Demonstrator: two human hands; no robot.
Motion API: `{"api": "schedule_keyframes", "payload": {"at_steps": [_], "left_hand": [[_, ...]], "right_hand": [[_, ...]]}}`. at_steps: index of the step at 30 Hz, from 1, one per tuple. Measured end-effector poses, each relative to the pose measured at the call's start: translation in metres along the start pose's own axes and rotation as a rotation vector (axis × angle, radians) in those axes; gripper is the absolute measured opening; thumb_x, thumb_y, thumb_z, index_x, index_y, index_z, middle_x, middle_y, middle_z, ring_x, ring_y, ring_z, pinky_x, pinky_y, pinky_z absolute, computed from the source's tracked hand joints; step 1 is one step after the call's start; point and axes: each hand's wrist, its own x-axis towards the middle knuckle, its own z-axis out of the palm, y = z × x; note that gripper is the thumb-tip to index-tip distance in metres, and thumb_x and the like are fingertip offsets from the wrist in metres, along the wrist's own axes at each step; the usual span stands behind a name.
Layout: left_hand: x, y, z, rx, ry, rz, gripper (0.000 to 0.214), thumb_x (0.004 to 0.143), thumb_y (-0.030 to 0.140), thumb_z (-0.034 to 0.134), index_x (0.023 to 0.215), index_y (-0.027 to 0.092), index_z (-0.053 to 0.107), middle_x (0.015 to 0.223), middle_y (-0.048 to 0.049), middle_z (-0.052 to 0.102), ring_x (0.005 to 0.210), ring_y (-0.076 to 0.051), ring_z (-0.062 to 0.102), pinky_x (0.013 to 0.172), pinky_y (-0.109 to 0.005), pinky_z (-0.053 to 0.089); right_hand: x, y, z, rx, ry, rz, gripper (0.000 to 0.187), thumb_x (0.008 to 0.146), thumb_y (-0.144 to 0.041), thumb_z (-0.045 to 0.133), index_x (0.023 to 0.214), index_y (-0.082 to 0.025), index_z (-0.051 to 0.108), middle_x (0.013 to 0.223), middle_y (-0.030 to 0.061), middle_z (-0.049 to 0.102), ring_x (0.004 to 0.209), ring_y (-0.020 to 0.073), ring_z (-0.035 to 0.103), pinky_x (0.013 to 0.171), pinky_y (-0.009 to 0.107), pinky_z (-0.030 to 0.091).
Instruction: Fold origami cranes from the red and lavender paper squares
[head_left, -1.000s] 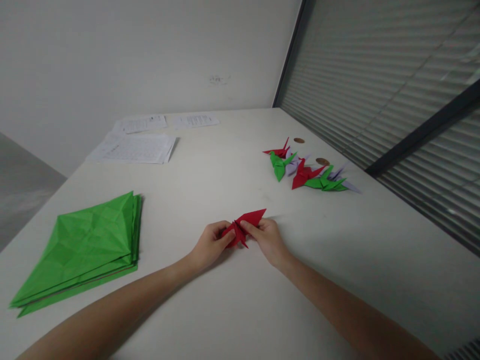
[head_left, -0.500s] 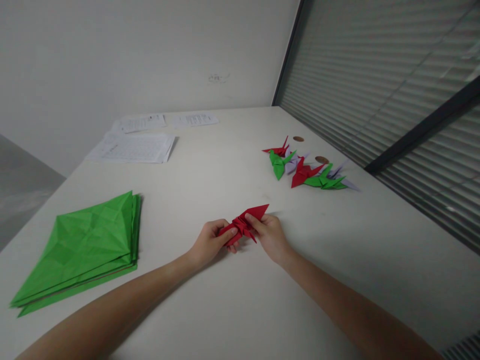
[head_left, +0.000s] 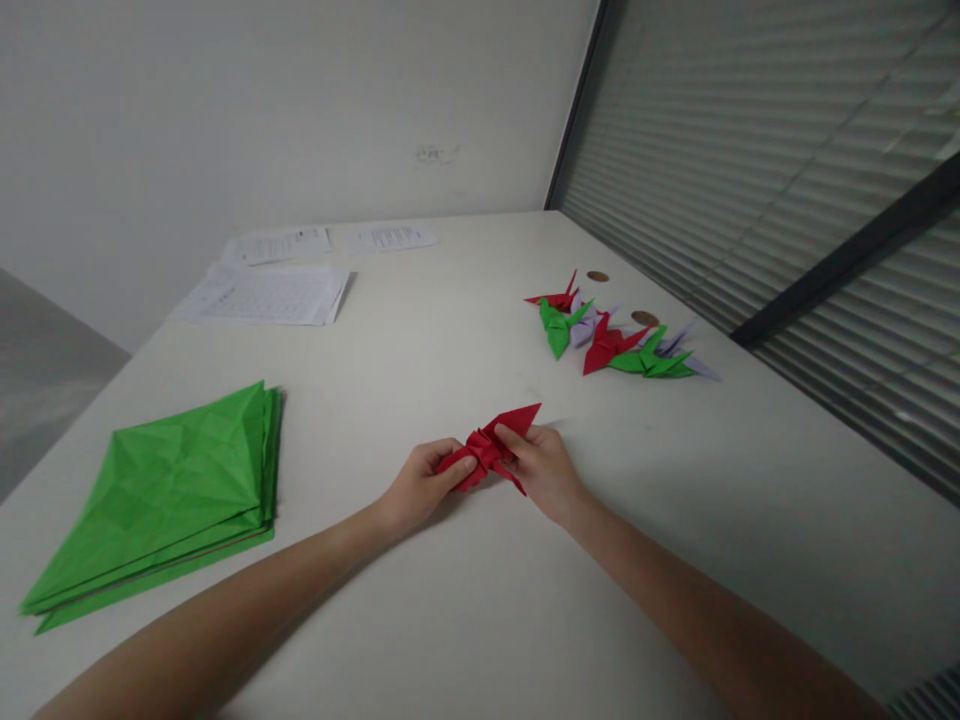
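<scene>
A small folded red paper piece (head_left: pixel 491 445) is held just above the white table (head_left: pixel 450 620), near its middle. My left hand (head_left: pixel 416 488) pinches its left end with fingers closed. My right hand (head_left: pixel 546 472) grips its right side, thumb on top; one pointed red flap sticks out to the upper right past the fingers. Part of the fold is hidden between the two hands.
A stack of creased green paper sheets (head_left: pixel 172 490) lies at the left. A cluster of finished paper cranes (head_left: pixel 611 340) in red, green and lilac sits at the right, by two brown discs (head_left: pixel 643 319). Printed white sheets (head_left: pixel 266 292) lie at the back. Blinds run along the right.
The red piece has been turned and pulled a little between my hands; its lower point now sticks out further toward the right hand. Both hands stay in nearly the same spot.
</scene>
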Motion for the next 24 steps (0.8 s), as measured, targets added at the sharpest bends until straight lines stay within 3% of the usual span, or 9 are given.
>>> {"api": "schedule_keyframes", "payload": {"at_steps": [5, 13, 24], "left_hand": [[-0.0004, -0.0006, -0.0001, -0.017, 0.046, -0.017, 0.048, 0.074, 0.059, 0.071, 0.071, 0.012, 0.064, 0.062, 0.0009, 0.054, 0.058, -0.009, 0.042, 0.055, -0.023, 0.03], [0.0002, 0.0007, 0.0006, -0.099, 0.122, -0.008, 0.041, 0.067, 0.05, 0.08, 0.07, 0.011, 0.068, 0.066, -0.0023, 0.061, 0.062, -0.011, 0.049, 0.06, -0.025, 0.038], [-0.0016, 0.0034, 0.0044, -0.142, 0.108, 0.002, 0.048, 0.068, 0.056, 0.077, 0.065, 0.014, 0.055, 0.061, 0.0027, 0.052, 0.057, -0.008, 0.041, 0.055, -0.021, 0.029]], "right_hand": [[-0.0043, 0.0041, 0.0045, -0.044, -0.018, -0.066, 0.029, 0.059, -0.044, 0.082, 0.066, -0.017, 0.073, 0.067, 0.0021, 0.07, 0.061, 0.0151, 0.058, 0.066, 0.03, 0.046], [-0.004, 0.0074, 0.0026, -0.074, -0.059, -0.081, 0.026, 0.067, -0.043, 0.08, 0.074, -0.018, 0.075, 0.079, 0.0052, 0.073, 0.073, 0.0179, 0.064, 0.072, 0.031, 0.05], [-0.0068, 0.0017, 0.006, 0.008, 0.052, -0.042, 0.033, 0.064, -0.047, 0.08, 0.066, -0.017, 0.067, 0.064, -0.0003, 0.064, 0.056, 0.0121, 0.055, 0.057, 0.026, 0.045]]}}
